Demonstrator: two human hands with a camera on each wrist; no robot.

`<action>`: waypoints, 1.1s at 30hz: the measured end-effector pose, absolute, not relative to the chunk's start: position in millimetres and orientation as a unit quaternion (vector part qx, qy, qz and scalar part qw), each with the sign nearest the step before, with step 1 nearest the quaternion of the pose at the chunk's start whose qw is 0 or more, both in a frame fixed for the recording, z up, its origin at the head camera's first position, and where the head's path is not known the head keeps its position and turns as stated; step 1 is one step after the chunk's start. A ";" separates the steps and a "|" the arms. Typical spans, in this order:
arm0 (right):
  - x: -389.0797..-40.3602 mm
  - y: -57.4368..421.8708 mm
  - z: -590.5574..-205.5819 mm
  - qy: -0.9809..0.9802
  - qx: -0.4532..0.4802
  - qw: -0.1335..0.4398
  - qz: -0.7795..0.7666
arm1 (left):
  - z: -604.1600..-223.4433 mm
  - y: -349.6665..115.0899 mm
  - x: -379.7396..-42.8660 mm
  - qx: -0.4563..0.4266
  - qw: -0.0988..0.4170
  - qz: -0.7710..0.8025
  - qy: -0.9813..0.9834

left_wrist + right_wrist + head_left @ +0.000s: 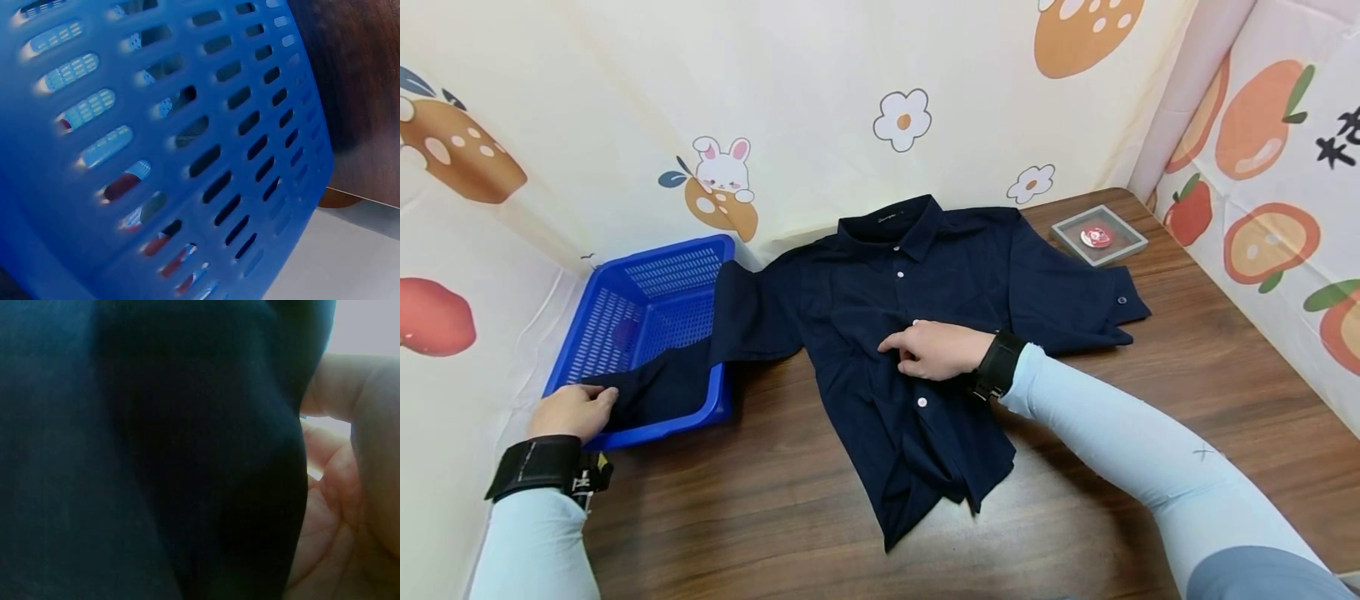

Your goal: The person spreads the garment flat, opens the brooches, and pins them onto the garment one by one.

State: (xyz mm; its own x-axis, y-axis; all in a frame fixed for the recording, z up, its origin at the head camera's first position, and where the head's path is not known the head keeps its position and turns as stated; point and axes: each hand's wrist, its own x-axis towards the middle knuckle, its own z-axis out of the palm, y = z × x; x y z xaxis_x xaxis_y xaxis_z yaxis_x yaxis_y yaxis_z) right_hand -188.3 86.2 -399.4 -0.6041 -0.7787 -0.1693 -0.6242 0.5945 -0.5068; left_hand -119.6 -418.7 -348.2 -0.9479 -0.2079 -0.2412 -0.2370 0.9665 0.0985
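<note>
A navy button-up shirt (pixel 861 296) lies on the table (pixel 737 508), one sleeve (pixel 748 312) draped into a blue basket (pixel 677 271). Left hand (pixel 571 410) pinches its end; right hand's (pixel 946 348) grip: cannot tell. Tugging might drag the basket.

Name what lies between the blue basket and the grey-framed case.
In the head view, the navy shirt lies between basket and case, one sleeve draped into the basket.
</note>
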 end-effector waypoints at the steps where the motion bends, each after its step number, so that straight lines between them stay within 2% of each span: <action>1: -188.1 86.1 -399.0 0.872 -0.402 0.190 -0.203 | -348.0 -418.5 -119.1 -0.115 0.116 0.062 0.985; 6: -187.3 85.8 -397.8 0.872 -0.402 0.188 -0.206 | -345.4 -416.8 -117.3 -0.120 0.118 0.054 0.984; 11: -186.7 85.9 -397.1 0.872 -0.403 0.182 -0.209 | -341.2 -409.5 -111.7 -0.110 0.080 0.070 0.988; 14: -186.0 88.2 -396.6 0.872 -0.403 0.173 -0.218 | -336.1 -394.8 -106.9 -0.089 0.018 0.087 0.992; 21: -181.5 101.6 -390.8 0.866 -0.406 0.117 -0.269 | -320.2 -330.4 -87.5 0.000 -0.178 0.150 0.973; 26: -171.4 121.1 -379.8 0.869 -0.391 0.059 -0.298 | -315.0 -283.6 -71.7 0.091 -0.265 0.194 0.940; 29: -165.2 137.4 -376.9 0.874 -0.375 0.026 -0.307 | -319.1 -261.0 -64.7 0.138 -0.282 0.217 0.924; 33: -154.3 160.4 -377.6 0.882 -0.338 0.016 -0.327 | -333.1 -235.5 -56.9 0.177 -0.260 0.232 0.920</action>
